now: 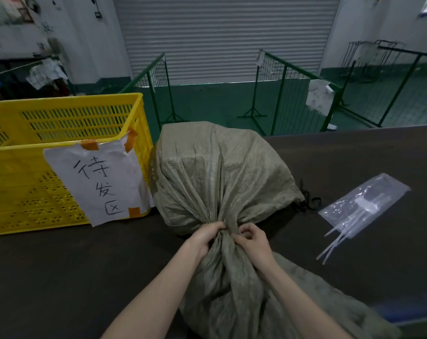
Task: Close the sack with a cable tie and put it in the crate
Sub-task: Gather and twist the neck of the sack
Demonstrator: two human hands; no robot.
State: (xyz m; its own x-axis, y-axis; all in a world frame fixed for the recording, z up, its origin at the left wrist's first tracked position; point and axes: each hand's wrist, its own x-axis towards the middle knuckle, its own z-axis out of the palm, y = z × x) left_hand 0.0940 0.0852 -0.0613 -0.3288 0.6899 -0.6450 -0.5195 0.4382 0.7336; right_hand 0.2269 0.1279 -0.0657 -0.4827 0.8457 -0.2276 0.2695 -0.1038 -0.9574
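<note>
A full grey-green woven sack (219,172) lies on the dark table, its mouth gathered into a narrow neck toward me. My left hand (207,234) grips the neck from the left. My right hand (253,239) pinches it from the right, fingers curled at the same spot. I cannot make out a cable tie around the neck. White cable ties (335,241) stick out of a clear plastic bag (364,206) on the table to the right. The yellow slotted crate (60,123) stands to the left of the sack, touching it.
A white paper sign with handwritten characters (97,182) is taped to the crate's front. A black strap (308,203) lies behind the sack's right side. Beyond the table edge stand green wire fences (281,77) and a roller shutter.
</note>
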